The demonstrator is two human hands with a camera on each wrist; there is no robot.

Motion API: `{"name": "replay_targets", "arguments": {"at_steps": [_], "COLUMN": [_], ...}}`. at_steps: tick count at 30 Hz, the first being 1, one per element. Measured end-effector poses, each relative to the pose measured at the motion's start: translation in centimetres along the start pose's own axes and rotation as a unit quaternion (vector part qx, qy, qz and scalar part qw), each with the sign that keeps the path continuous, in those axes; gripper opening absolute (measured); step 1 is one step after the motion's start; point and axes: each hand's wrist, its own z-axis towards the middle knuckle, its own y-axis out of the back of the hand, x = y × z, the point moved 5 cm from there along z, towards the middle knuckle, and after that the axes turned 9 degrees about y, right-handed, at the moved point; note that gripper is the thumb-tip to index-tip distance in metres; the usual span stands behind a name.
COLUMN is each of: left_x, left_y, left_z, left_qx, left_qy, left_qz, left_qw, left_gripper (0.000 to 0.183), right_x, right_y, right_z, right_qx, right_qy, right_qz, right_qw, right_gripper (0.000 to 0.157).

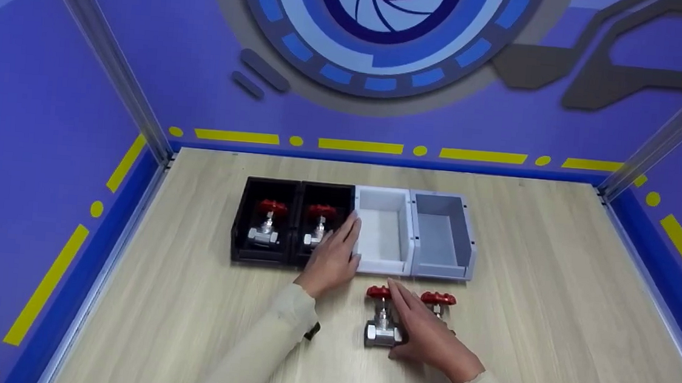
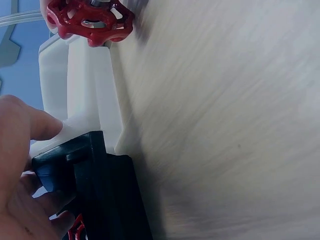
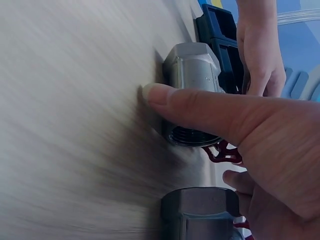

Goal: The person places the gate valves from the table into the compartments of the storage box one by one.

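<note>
My left hand (image 1: 331,256) straddles the side wall between the second black bin (image 1: 323,265) and the white bin (image 1: 381,266). In the left wrist view its thumb (image 2: 46,125) lies on the white side and its other fingers dip into the black bin. My right hand (image 1: 430,338) grips the left of two metal valves (image 1: 380,333) with red handwheels on the table. The right wrist view shows its thumb (image 3: 190,102) across the valve body. The other valve (image 1: 439,299) stands just right of that hand, partly hidden behind it.
Each black bin holds one red-wheeled valve, such as the left one (image 1: 265,228). A grey bin (image 1: 441,271) ends the row on the right. The wooden table (image 1: 552,293) is bounded by blue panels and metal posts.
</note>
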Motion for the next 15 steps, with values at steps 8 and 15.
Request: {"name": "replay_targets", "arguments": {"at_steps": [8, 15], "left_x": [-0.03, -0.04], "left_y": [0.06, 0.10], "left_z": [-0.23, -0.26], "left_qx": [-0.022, -0.020], "left_qy": [-0.018, -0.018], "left_qz": [-0.004, 0.004], "left_qw": [0.9996, 0.9996], "left_gripper": [0.069, 0.070], "right_x": [0.08, 0.15], "right_y": [-0.12, -0.19], "right_z": [-0.10, -0.03], "right_qx": [-0.017, -0.019], "right_qy": [0.020, 0.019], "right_qz": [0.013, 0.022], "right_qw": [1.000, 0.999], "right_gripper": [0.131, 0.124]}}
